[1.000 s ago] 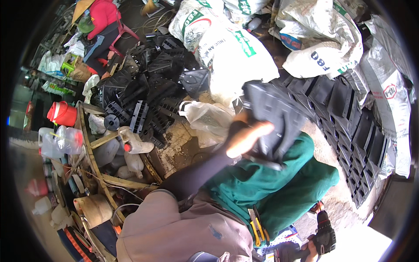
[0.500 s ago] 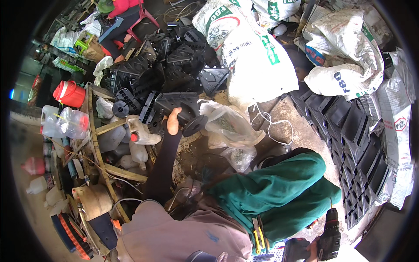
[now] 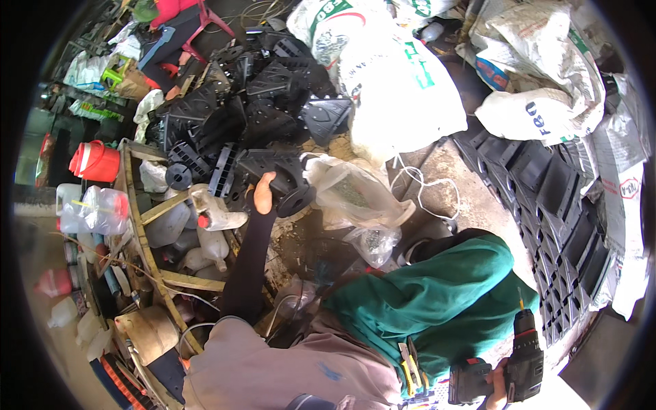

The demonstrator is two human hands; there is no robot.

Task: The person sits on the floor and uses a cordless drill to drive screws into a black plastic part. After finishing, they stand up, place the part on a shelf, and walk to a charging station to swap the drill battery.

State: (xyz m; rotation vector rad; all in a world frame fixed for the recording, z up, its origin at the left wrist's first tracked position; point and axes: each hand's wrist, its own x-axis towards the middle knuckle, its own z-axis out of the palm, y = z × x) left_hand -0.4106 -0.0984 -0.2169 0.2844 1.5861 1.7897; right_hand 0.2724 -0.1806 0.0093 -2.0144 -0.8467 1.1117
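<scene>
My left hand reaches out with its fingers closed at the near edge of a black plastic part, which has a round disc at its right side. Part of the grip is hidden behind the hand. Low on the right, my right hand is wrapped round the handle of a black cordless drill, its thin bit pointing up and away. Just right of the held part lies an open clear plastic bag with small pieces inside. A yellow utility knife sits near my lap.
Beyond my left hand is a heap of black plastic parts. White sacks stand behind, and stacked black parts line the right. A wooden frame with plastic jugs is at the left, near a red bucket. Another person sits far left.
The drill and my right hand have come up and further into view. My left hand stays at the black part, with the whole scene shifted slightly left.
</scene>
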